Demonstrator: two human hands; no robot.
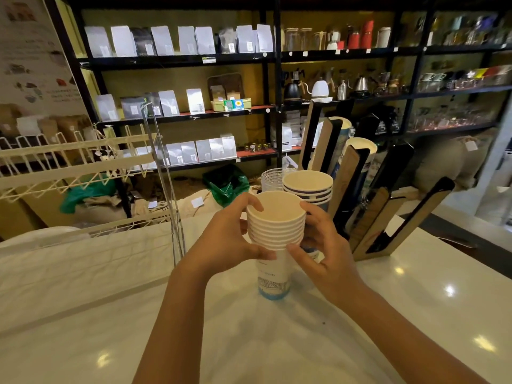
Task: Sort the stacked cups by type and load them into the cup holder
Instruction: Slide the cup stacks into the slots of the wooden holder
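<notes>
A stack of white paper cups point(275, 231) with a blue printed base stands upright on the white counter point(110, 314). My left hand point(227, 236) grips its rims from the left and my right hand point(318, 245) from the right. Just behind it stands a second stack of paper cups with dark blue bands point(307, 187), and behind that a stack of clear plastic cups point(273, 177). To the right leans the wood-and-black cup holder point(368, 195), with paper cups showing in its two rear slots.
A cream wire rack point(69, 162) and a clear acrylic stand point(166, 176) occupy the left of the counter. Black shelving point(266, 112) with bags, kettles and jars fills the background. The counter's right edge drops off beyond the holder.
</notes>
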